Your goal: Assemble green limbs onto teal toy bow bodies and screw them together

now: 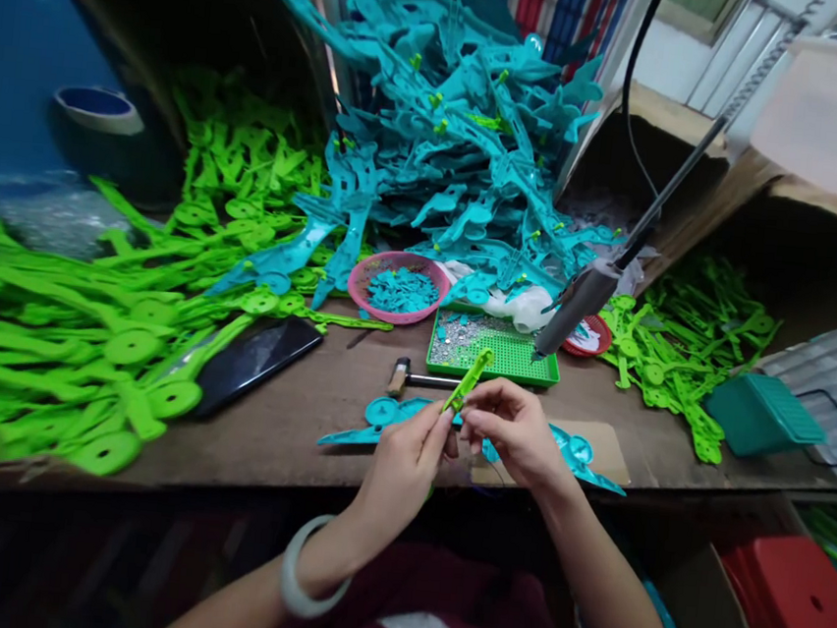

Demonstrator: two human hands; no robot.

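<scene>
A slim lime-green plastic piece is pinched in my left hand, its free end pointing up and away. My right hand is closed at the near part of that piece, fingertips together; whether a small part is between them is too small to tell. Beneath both hands, a turquoise plastic part lies on the bench, its middle hidden by them. Just beyond is a hammer with a black handle. Past it sits a green tray with small metal pieces and turquoise bits.
Lime-green parts cover the left side, beside a black phone. Turquoise parts are heaped at the back. A pink bowl holds turquoise bits. An electric screwdriver hangs right of the tray, near a teal container.
</scene>
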